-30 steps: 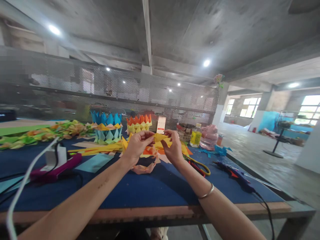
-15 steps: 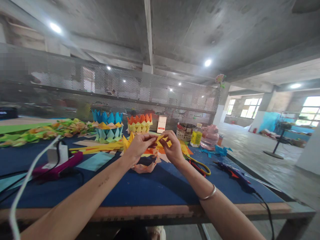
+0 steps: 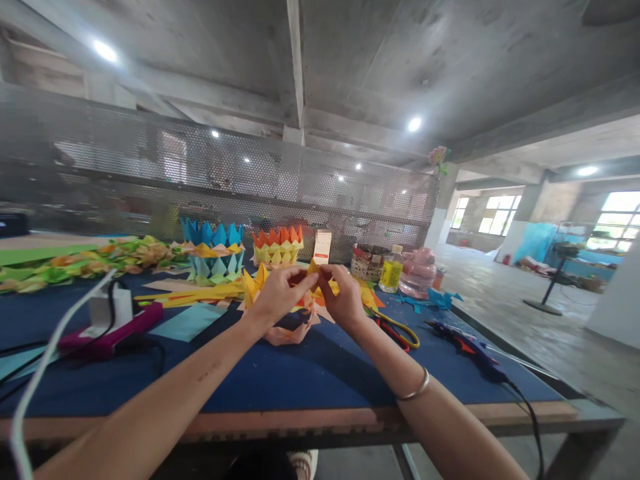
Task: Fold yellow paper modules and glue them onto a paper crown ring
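Observation:
Between my fingertips is a small folded piece of yellow paper (image 3: 313, 267), its pointed tip showing above them. My left hand (image 3: 280, 291) pinches it from the left, and my right hand (image 3: 343, 293) pinches it from the right. Just below and behind the hands sits a ring of folded paper (image 3: 289, 335), pale orange at the bottom with yellow points at its upper left; my hands hide part of it. Yellow paper strips (image 3: 200, 294) lie to the left of my left hand. Scissors with yellow and red handles (image 3: 405, 331) rest right of my right wrist.
Two folded-paper baskets, one blue-topped (image 3: 214, 257) and one orange-topped (image 3: 277, 247), stand behind. A glue gun (image 3: 470, 350) lies at right. A purple power strip (image 3: 113, 332) with cables is at left. A phone (image 3: 323, 247), yellow bottle (image 3: 391, 270) and pink jar (image 3: 417, 275) stand at the back.
The yellow paper has turned from lying slantwise to pointing upward between my fingertips. My hands have drawn closer together around it.

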Tool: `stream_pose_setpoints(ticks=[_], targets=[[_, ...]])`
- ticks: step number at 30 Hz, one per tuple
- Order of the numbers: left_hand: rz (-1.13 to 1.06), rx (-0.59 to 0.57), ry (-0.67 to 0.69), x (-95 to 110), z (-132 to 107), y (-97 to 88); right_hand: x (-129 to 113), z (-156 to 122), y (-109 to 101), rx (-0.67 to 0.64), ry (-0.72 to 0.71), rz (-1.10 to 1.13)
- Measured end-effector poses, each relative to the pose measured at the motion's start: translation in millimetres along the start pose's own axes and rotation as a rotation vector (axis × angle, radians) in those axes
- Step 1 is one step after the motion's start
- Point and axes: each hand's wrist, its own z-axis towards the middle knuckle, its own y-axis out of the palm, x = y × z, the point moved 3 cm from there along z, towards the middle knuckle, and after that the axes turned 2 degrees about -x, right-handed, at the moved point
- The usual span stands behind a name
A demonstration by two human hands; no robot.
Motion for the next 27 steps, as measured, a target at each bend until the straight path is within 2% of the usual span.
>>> stream_pose_setpoints(ticks=[7, 13, 19, 21, 23, 27], targets=[[-0.113, 0.04, -0.091, -12.8, 7.2, -5.0, -3.5, -2.4, 0.6, -0.007, 0.022, -0.016], [-0.191, -0.003, -0.138, -11.7, 7.0, -3.7, -3.1, -3.5, 0.1, -0.014, 0.039, -0.032], [-0.215, -0.006, -0.179, -8.6, 5.4, -5.1, -9.3, -7.8, -5.2, -0.118, 0.075, -0.133], [-0.232, 0.007, -0.198, -7.2, 5.7, -6.2, -9.6, -12.5, -19.7, -0.186, 0.113, -0.203], [-0.25, 0.017, -0.218, -5.5, 5.7, -7.2, -5.3, -21.1, -46.5, -0.253, 0.188, -0.298], [-0.282, 0.027, -0.247, -0.7, 4.4, -8.3, 18.9, -46.9, -133.2, -0.363, 0.47, -0.523]])
